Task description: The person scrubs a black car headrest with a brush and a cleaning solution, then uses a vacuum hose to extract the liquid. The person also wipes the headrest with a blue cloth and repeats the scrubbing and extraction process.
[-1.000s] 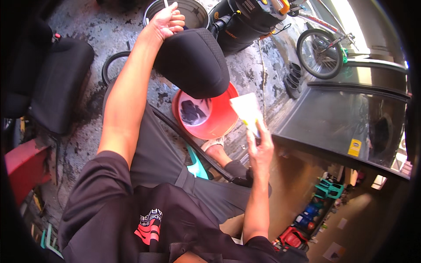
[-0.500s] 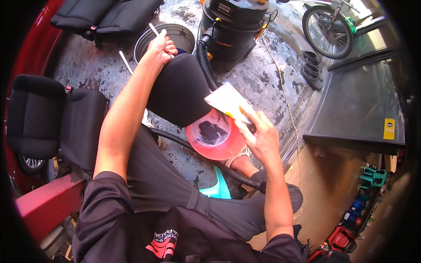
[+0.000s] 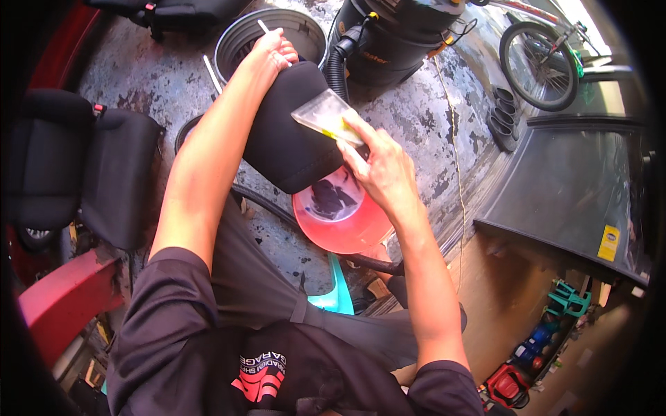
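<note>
A black cloth car headrest (image 3: 288,145) hangs tilted in front of me. My left hand (image 3: 274,52) is closed round its upper end, by a pale post (image 3: 262,28); a second pale post (image 3: 211,75) sticks out behind my forearm. My right hand (image 3: 381,166) grips a flat, pale rectangular tool (image 3: 322,112) with a yellow patch, whose exact kind I cannot make out. The tool overlaps the headrest's right side; whether it touches is unclear. Just below sits a red bucket (image 3: 340,239) with foamy, dark liquid inside.
A grey bucket (image 3: 223,59) and a black drum vacuum (image 3: 395,48) with a ribbed hose stand beyond. Black car seats (image 3: 121,173) lie left, near a red car. A bicycle (image 3: 541,66), black shoes (image 3: 502,121) and a dark panel (image 3: 555,187) are right. A cord (image 3: 454,132) crosses the floor.
My right hand has brought the pale tool leftward and up, over the headrest's right side. My left hand still holds the headrest. The view has shifted slightly.
</note>
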The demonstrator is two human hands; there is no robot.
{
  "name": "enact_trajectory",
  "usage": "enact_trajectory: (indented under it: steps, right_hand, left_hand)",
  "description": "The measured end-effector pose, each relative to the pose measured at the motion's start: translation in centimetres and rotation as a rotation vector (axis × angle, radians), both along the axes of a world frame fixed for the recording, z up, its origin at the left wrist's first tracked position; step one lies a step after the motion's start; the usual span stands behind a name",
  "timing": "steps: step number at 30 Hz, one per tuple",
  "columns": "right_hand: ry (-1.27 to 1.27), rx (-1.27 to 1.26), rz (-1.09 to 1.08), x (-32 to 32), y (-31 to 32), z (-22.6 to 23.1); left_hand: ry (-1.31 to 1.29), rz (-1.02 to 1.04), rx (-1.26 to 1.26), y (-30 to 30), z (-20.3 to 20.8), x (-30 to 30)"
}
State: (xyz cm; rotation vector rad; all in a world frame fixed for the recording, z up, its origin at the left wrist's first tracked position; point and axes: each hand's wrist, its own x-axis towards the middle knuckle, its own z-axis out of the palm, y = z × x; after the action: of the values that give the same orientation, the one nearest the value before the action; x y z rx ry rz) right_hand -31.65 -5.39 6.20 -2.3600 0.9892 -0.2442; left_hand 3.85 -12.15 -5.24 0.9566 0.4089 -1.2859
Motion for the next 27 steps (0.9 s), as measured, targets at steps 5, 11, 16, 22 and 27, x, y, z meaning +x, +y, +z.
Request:
enact_trajectory:
  steps: [5,11,16,22,27]
  right_hand:
    - [0.009,0.035,-0.042,-4.4,1.3,-3.4]
    - [0.048,0.085,-0.073,-5.8,3.0,-4.1]
    - [0.093,0.030,-0.127,-6.7,2.8,-4.9]
    - [0.060,0.015,-0.115,-6.5,2.4,-5.2]
    - [-0.009,0.031,-0.087,-5.6,2.0,-5.7]
  left_hand:
    - [0.067,-0.014,0.028,-1.4,-2.0,0.5]
    - [0.013,-0.075,-0.094,-3.0,-12.9,9.8]
    - [-0.831,-0.303,0.215,-3.1,-10.7,3.1]
    - [-1.949,-0.174,0.934,9.3,-0.8,0.0]
    - [-0.525,-0.450,0.337,16.0,-7.2,3.8]
